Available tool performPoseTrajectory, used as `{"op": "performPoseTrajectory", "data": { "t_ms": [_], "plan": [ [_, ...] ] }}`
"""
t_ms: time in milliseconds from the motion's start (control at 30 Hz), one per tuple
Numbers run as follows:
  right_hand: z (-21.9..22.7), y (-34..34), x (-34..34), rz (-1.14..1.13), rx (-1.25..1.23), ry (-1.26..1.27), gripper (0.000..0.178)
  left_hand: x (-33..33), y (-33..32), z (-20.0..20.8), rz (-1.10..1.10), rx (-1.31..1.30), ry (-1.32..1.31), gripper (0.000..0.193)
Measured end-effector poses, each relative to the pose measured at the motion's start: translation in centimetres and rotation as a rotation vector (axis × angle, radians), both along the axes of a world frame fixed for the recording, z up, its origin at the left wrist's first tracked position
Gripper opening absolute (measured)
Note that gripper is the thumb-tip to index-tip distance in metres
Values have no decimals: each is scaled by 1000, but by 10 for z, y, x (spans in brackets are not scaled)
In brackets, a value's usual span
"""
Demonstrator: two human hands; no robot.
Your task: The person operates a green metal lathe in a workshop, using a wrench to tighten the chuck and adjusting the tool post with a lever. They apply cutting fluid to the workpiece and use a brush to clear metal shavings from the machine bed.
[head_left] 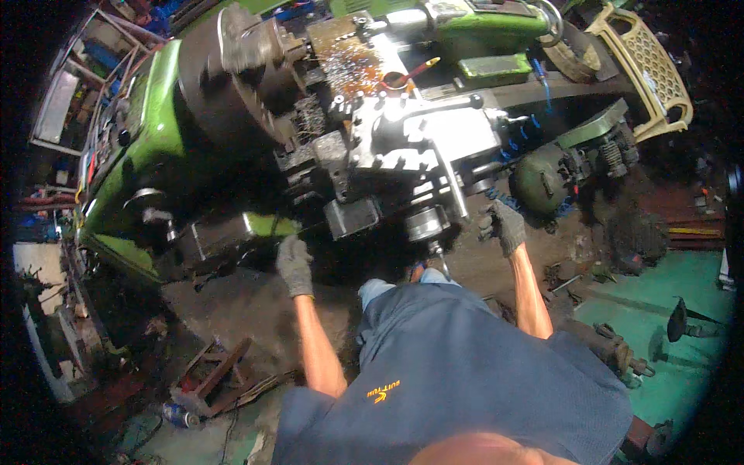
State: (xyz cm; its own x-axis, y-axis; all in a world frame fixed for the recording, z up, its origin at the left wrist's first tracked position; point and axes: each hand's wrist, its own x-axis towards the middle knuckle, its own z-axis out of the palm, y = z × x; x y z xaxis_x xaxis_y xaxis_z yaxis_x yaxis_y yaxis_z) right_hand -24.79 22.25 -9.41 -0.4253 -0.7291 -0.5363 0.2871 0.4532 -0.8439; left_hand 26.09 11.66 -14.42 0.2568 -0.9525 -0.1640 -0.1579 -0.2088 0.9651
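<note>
A green metal lathe (159, 93) fills the upper part of the view, and I stand right in front of it. My left hand (294, 265), in a grey glove, is curled closed beside the lathe's lower front; whatever it may hold is hidden. To the right, my right hand (502, 226), also gloved, hangs with loosely bent fingers apart and nothing visible in them. It is nearest to a shiny lever (449, 178) that slants down from the tool carriage (465, 132), without touching it. At upper left, the large round chuck (225, 89) looks blurred.
A brush with a red handle (418, 71) rests in a small cup on the carriage. Metal shavings (310, 120) lie beside the chuck. A beige plastic stool (647, 70) stands at far right. Behind me on the left are a rusty metal frame (217, 376) and a can (180, 416).
</note>
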Motion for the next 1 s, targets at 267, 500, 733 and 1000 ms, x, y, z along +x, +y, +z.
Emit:
{"op": "performPoseTrajectory", "data": {
  "t_ms": [267,500,733,1000],
  "plan": [
    [12,-67,-160,-164,-153,-193,31,-135,-98,182,-156,-533,-240,27],
    [19,-225,-326,-65,-194,49,16,-239,-102,234,-232,-514,-653,31],
    [-103,-374,-524,370,-189,1274,70,-283,-87,223,87,-312,-702,34],
    [-225,-477,-649,-113,-547,144,64,-294,-106,205,231,-302,-725,43]
  ]
}}
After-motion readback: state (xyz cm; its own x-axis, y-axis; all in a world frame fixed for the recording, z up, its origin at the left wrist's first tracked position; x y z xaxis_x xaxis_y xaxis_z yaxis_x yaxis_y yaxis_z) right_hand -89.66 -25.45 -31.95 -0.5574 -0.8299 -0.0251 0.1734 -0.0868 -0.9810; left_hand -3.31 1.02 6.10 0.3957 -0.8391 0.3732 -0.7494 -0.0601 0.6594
